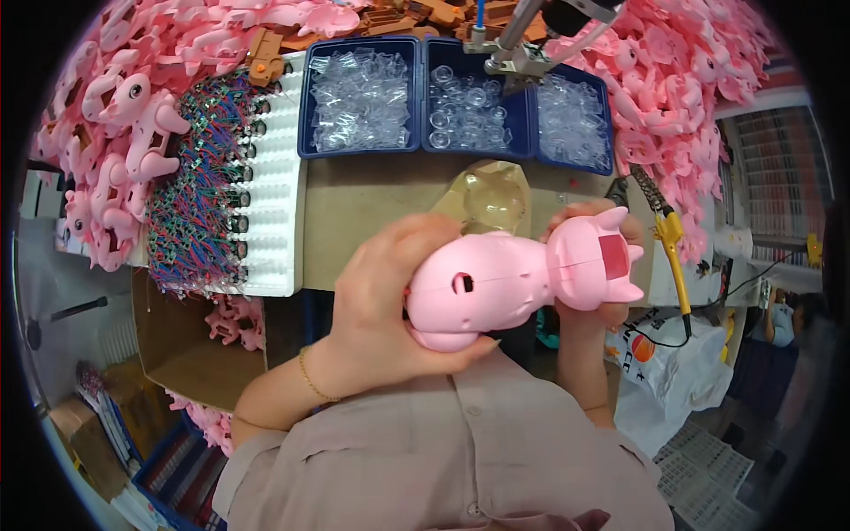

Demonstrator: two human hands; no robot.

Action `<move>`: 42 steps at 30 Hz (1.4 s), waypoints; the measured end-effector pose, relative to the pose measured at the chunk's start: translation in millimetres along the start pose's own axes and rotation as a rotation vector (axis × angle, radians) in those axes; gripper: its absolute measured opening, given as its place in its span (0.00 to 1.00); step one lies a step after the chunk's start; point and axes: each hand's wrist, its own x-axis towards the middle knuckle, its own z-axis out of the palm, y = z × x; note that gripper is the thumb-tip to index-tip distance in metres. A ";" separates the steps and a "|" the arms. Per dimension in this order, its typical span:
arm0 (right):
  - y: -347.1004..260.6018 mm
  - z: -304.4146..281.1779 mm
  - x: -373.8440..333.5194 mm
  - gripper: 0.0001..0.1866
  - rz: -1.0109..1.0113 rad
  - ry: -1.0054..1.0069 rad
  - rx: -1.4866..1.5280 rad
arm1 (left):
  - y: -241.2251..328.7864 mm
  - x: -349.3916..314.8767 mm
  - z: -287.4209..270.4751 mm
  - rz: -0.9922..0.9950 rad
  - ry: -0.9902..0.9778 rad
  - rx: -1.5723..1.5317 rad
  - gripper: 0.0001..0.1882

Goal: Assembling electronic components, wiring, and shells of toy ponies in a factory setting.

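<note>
Both my hands hold a pink plastic toy animal [509, 276] on its side above the front of the workbench. My left hand [376, 292] wraps around its rounded body, with the thumb along the lower edge. A small dark slot shows in the body near that hand. My right hand [580, 217] closes around the head, which has pointed ears and a darker pink panel; most of its fingers are hidden behind the head. Just beyond the toy, a clear yellowish plastic bag [493, 190] lies on the bench.
Blue bins [361, 152] of clear plastic parts line the bench's back. At left, a white foam tray [288, 203] carries wired circuit boards [204, 177]. Pink toy shells [133, 97] pile up on both sides. A yellow soldering iron [670, 234] stands right; a metal arm [513, 49] overhangs the bins.
</note>
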 end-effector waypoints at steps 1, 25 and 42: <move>-6.0 2.5 1.1 0.39 0.006 0.000 -0.129 | -1.3 -3.2 -2.2 -0.011 -0.003 0.010 0.41; -15.5 21.5 -28.2 0.22 -0.103 -0.200 -0.509 | -14.2 -6.5 -4.9 -0.602 -0.294 -0.912 0.45; -33.3 -18.3 -19.4 0.33 1.059 -0.736 0.246 | -4.1 12.3 0.1 -1.125 -1.029 -0.974 0.36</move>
